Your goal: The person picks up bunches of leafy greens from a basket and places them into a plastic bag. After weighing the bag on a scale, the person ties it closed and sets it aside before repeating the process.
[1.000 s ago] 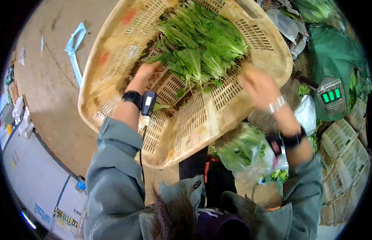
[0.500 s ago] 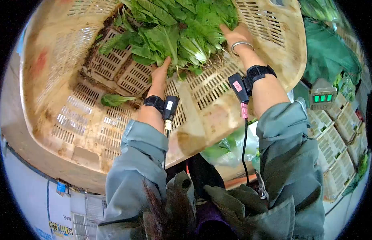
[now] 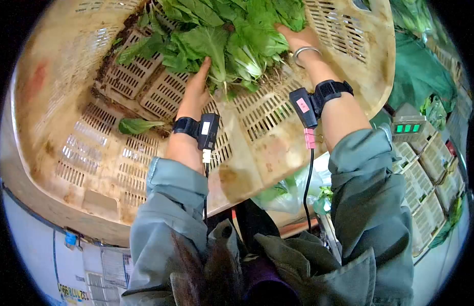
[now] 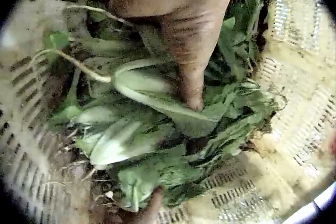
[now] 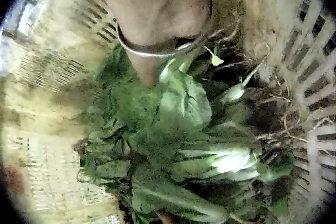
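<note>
A pile of leafy greens with pale stems and thin roots (image 3: 211, 46) lies in a worn cream plastic crate (image 3: 257, 168). At its near left side my left hand (image 3: 196, 89) grips the greens, thumb raised along the leaves; in the left wrist view that thumb (image 4: 191, 85) presses into them while the other fingers are hidden. My right hand (image 3: 303, 41), with a metal bangle above it, holds the right end of the pile; its fingers disappear among the leaves, also in the right wrist view. A single loose leaf (image 3: 140, 126) lies on the crate's floor at the left.
The crate's slotted walls rise round both hands. Below its near edge sits a clear plastic bag (image 3: 283, 199) with greens. To the right are a scale display with green digits (image 3: 408, 128), a green sack (image 3: 420, 76) and stacked slatted crates (image 3: 431, 168).
My right hand has come from the crate's right side onto the greens. My left hand has moved right to the pile's near edge. The crate fills more of the view.
</note>
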{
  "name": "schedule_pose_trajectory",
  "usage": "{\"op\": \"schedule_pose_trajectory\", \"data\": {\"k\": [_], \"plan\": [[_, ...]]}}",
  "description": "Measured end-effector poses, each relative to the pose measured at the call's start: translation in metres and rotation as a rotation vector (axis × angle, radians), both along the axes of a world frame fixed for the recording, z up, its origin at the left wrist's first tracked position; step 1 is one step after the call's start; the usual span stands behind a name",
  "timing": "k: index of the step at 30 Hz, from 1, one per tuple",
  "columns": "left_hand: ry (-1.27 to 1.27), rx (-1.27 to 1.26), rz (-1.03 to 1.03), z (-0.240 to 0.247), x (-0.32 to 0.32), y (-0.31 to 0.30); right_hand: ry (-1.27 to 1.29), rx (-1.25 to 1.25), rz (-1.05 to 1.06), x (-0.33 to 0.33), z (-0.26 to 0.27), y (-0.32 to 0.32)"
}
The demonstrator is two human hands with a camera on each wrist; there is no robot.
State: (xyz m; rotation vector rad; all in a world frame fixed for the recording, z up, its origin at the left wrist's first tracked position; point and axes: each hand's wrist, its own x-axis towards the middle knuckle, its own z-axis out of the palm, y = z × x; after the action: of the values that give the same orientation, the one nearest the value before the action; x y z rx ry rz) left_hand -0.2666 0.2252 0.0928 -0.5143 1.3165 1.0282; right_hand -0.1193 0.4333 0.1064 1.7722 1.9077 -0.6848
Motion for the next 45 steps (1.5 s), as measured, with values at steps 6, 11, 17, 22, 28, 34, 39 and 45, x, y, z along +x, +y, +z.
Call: {"op": "schedule_pose_trajectory", "data": {"k": [6, 11, 17, 22, 28, 34, 39, 45], "plan": [[0.043, -0.079, -0.111, -0.024, -0.014, -0.010, 0.103, -0.108, -0.159, -0.003, 0.002, 0.000], [-0.021, 0.004, 0.210, -0.056, 0.015, -0.023, -0.027, -0.147, 0.027, -0.021, 0.003, -0.019], [-0.112, 0.069, 0.247, -0.017, -0.001, -0.008, -0.011, -0.329, 0.009, -0.020, 0.028, -0.001], [-0.205, 0.022, 0.250, -0.021, 0.013, -0.008, 0.317, -0.482, -0.336, -0.010, 0.016, -0.008], [-0.103, -0.135, 0.324, -0.007, 0.020, 0.011, 0.250, -0.340, -0.241, -0.023, 0.007, -0.018], [-0.276, 0.022, 0.493, 0.029, 0.006, 0.029, 0.718, -0.731, -0.796, -0.036, 0.013, -0.029], [-0.346, 0.270, 0.627, 0.013, 0.025, 0.019, 0.685, -0.591, -0.716, -0.032, 0.007, -0.035], [-0.398, 0.223, 0.594, 0.028, -0.012, 0.025, 0.687, -0.523, -0.627, -0.039, 0.029, -0.033]]}}
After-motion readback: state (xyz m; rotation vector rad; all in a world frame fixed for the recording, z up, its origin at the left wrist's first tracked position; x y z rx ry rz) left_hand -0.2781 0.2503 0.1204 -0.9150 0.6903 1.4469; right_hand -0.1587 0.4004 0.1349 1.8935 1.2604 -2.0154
